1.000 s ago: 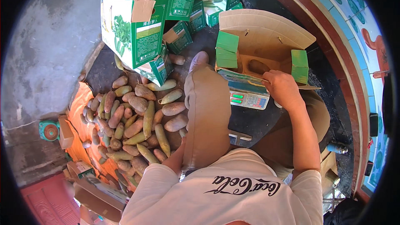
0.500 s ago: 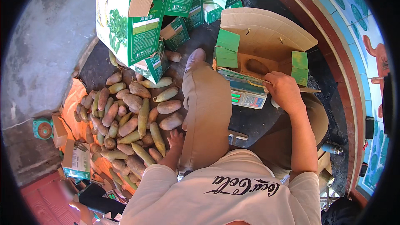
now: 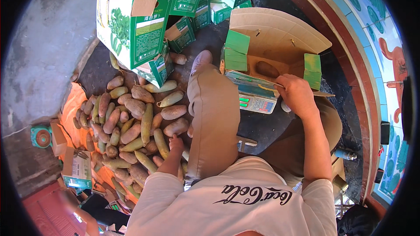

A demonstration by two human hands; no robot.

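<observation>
My left hand (image 3: 176,144) reaches down at the right side of a heap of long, soil-smeared green radishes (image 3: 146,120). Its fingers stretch toward a brown, muddy radish (image 3: 176,127) and seem to touch its lower edge; nothing is in its grasp. My right hand (image 3: 298,95) is closed over the front edge of an open green carton (image 3: 236,57). Inside that carton, one muddy radish (image 3: 267,69) shows near the back wall; the bottom at the front is hidden. The carton stands on a digital scale (image 3: 261,103) with a lit green display.
Tall green-and-white cartons (image 3: 144,30) stand beyond the heap. My bent leg (image 3: 214,118) rises between heap and scale. Orange sheeting (image 3: 78,100) lies under the radishes. A small carton (image 3: 78,166) and a round teal device (image 3: 41,136) sit at the left. Another person's arm (image 3: 87,218) shows lower left.
My left hand has shifted up and left, and its spread fingers have drawn closer together beside the muddy radish. My right hand stays on the carton's edge. The view has shifted slightly.
</observation>
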